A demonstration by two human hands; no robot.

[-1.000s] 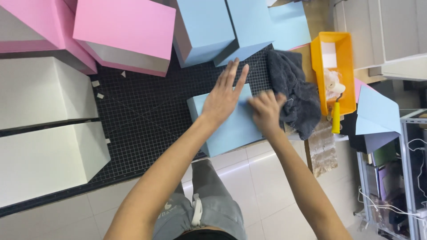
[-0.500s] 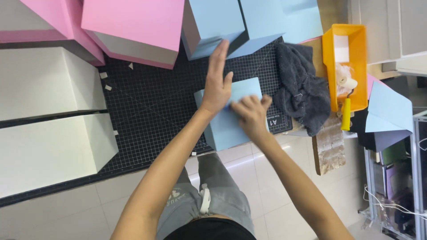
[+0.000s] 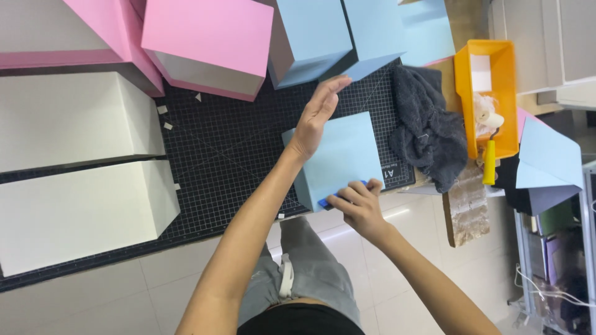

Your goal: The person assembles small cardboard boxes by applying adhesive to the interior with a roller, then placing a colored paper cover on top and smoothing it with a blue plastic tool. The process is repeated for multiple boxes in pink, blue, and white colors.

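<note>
A light blue box (image 3: 341,155) lies on the black gridded cutting mat (image 3: 230,149). My left hand (image 3: 316,115) rests flat on the box's far left corner, fingers together and stretched toward the back. My right hand (image 3: 357,205) is at the box's near edge, fingers closed on a small dark blue flat tool (image 3: 335,197) pressed against that edge.
Pink boxes (image 3: 208,43) and more blue boxes (image 3: 316,34) stand at the back of the mat; two white boxes (image 3: 74,161) lie at the left. A dark grey cloth (image 3: 428,130), an orange tray (image 3: 487,93) with a small paint roller (image 3: 490,139), and blue paper (image 3: 549,158) sit at the right.
My right hand has slid from the middle of the box top back to its near edge. My left hand has shifted toward the box's far left corner.
</note>
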